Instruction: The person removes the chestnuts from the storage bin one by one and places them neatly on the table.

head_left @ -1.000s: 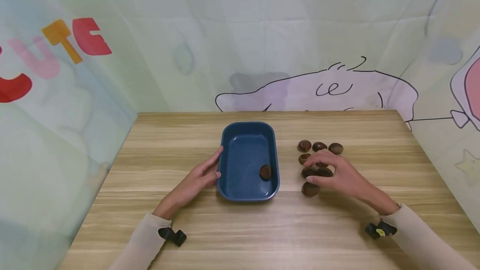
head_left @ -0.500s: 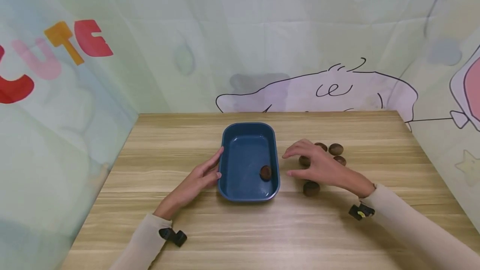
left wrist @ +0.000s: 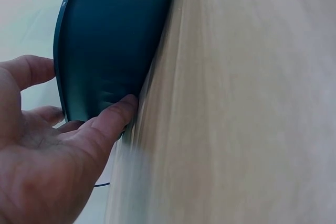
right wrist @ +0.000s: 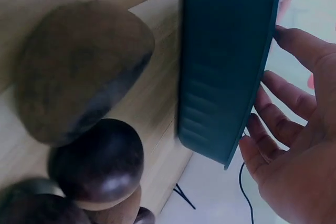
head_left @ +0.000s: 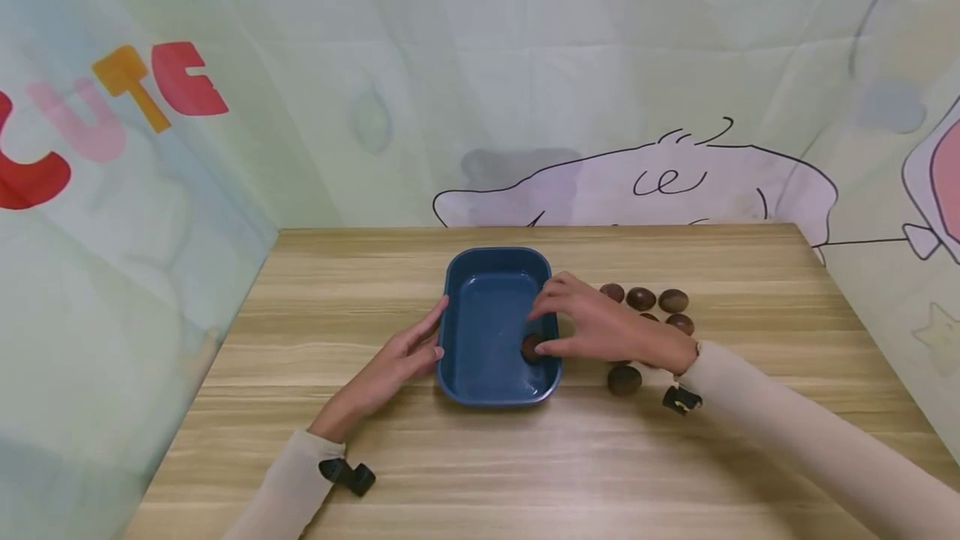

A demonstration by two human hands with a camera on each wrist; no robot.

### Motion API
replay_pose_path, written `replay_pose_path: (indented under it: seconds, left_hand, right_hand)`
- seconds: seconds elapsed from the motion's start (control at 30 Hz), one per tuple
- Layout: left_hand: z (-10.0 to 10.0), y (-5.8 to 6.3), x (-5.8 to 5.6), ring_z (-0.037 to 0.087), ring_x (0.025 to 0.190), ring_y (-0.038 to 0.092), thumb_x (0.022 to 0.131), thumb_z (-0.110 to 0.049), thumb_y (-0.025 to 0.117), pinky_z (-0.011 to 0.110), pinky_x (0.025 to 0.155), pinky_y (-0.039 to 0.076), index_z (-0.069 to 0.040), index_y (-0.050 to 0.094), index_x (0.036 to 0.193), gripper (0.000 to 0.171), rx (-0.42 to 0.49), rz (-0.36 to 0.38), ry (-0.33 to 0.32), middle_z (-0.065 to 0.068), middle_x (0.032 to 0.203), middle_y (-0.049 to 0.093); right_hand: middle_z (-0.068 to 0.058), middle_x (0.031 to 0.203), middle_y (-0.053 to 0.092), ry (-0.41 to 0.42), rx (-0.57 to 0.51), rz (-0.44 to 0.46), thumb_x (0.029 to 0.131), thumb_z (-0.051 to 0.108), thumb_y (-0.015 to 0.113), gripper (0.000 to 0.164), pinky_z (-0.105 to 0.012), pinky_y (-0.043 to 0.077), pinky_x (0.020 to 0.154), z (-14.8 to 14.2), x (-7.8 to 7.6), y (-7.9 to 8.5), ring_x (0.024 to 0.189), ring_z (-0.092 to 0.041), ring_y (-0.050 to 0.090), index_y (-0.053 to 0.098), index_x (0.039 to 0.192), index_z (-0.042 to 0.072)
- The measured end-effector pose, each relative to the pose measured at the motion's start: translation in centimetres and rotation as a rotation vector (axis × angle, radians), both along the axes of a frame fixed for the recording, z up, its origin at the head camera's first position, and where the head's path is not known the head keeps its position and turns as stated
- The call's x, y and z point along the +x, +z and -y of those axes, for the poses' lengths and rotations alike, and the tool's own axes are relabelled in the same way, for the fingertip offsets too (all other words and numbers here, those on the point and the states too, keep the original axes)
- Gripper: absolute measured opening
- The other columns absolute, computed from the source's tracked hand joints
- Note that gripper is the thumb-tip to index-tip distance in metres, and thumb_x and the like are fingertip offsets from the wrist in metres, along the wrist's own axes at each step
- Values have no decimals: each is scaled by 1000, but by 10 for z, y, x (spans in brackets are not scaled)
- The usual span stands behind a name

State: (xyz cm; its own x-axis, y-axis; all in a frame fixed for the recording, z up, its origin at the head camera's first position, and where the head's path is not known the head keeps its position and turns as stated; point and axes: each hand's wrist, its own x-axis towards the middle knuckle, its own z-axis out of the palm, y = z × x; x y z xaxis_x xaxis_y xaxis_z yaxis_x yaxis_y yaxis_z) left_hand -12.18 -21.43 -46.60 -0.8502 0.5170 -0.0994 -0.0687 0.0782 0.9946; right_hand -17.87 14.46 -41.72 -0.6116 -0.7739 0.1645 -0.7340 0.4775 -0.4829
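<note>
A blue rectangular tray (head_left: 486, 319) sits on the table with one brown chestnut (head_left: 529, 347) inside, by its right wall. Against the outer left wall rests my left hand (head_left: 390, 361), thumb and fingers spread along the side; the left wrist view shows the fingertips touching the wall (left wrist: 105, 40). My right hand (head_left: 600, 327) reaches over the right rim, fingers apart and thumb tip at the chestnut. No grip on it is visible. The right wrist view shows a bare palm (right wrist: 299, 182), with fingertips partly hidden behind the rim.
Several more chestnuts (head_left: 673, 300) lie in loose rows on the wooden table (head_left: 337, 273) right of the tray, some hidden under my right forearm. The nearest chestnut (head_left: 624, 381) is at the front of them. A printed curtain (head_left: 337, 107) hangs behind the table.
My right hand has moved left from the chestnuts on the table, over the tray's right rim to the chestnut inside. The left hand and tray have stayed in place.
</note>
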Motion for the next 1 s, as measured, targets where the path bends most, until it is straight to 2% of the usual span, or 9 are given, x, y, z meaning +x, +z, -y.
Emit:
replay_pose_path:
  seconds: [0.2, 0.3, 0.47, 0.6, 0.7, 0.77, 0.87, 0.93, 1.0]
  left_hand:
    - [-1, 1, 1, 39, 166, 20, 116, -10, 51, 40, 116, 48, -19, 13, 179, 74, 8, 3, 1, 9, 185, 2]
    - [0, 1, 1, 39, 166, 20, 116, -11, 51, 40, 116, 48, -19, 13, 179, 74, 13, 5, -1, 9, 185, 1]
    - [0, 1, 0, 40, 165, 19, 116, -11, 51, 42, 117, 48, -18, 12, 178, 74, 11, 1, -3, 11, 185, 0]
    - [0, 0, 0, 40, 165, 19, 116, -11, 50, 43, 117, 47, -18, 12, 179, 73, 11, 1, 0, 11, 185, 0]
    - [0, 1, 0, 40, 165, 19, 116, -10, 50, 44, 117, 47, -18, 12, 179, 73, 11, 1, 1, 11, 185, 0]
    - [0, 1, 0, 40, 165, 19, 116, -10, 50, 44, 117, 47, -18, 12, 179, 73, 11, 1, 3, 11, 185, 0]
    - [0, 1, 1, 41, 165, 19, 116, -10, 50, 43, 117, 48, -18, 11, 178, 74, 15, 2, 1, 11, 185, 0]
    - [0, 1, 1, 40, 165, 19, 116, -10, 50, 42, 117, 48, -17, 11, 178, 74, 21, 3, -3, 11, 185, 0]
    - [0, 1, 1, 40, 165, 19, 116, -9, 50, 41, 117, 48, -16, 10, 178, 74, 26, 3, -6, 12, 185, 0]
  right_hand:
    - [-2, 113, 75, 77, 86, -131, 91, 35, 93, 38, -47, 51, 114, 12, -7, -2, 121, -24, 60, 83, 116, 8]
    - [-1, 111, 76, 117, 130, -168, 91, 37, 93, 37, -46, 49, 115, 17, -9, -2, 120, -25, 60, 84, 114, 9]
    - [-1, 108, 76, 160, 193, -150, 90, 38, 93, 34, -46, 51, 109, 24, -18, 0, 116, -26, 60, 85, 109, 11]
    - [1, 103, 79, 158, 274, -142, 88, 38, 93, 30, -46, 51, 106, 29, -21, 5, 111, -25, 62, 87, 105, 13]
    - [5, 91, 78, 140, 337, -135, 85, 33, 94, 24, -46, 51, 101, 34, -19, 11, 98, -22, 60, 87, 99, 15]
    - [8, 77, 72, 133, 370, -129, 84, 30, 94, 17, -45, 50, 98, 38, -19, 13, 84, -19, 56, 84, 87, 16]
    - [8, 63, 60, 118, 406, -120, 83, 29, 95, 26, -47, 49, 95, 45, -19, 13, 69, -17, 50, 74, 71, 17]
    - [9, 63, 58, 93, 412, -100, 84, 31, 95, 28, -49, 49, 100, 49, -19, 12, 70, -15, 53, 73, 72, 19]
    - [11, 69, 64, 71, 397, -59, 85, 35, 95, 23, -51, 47, 103, 53, -19, 9, 78, -15, 57, 79, 82, 19]
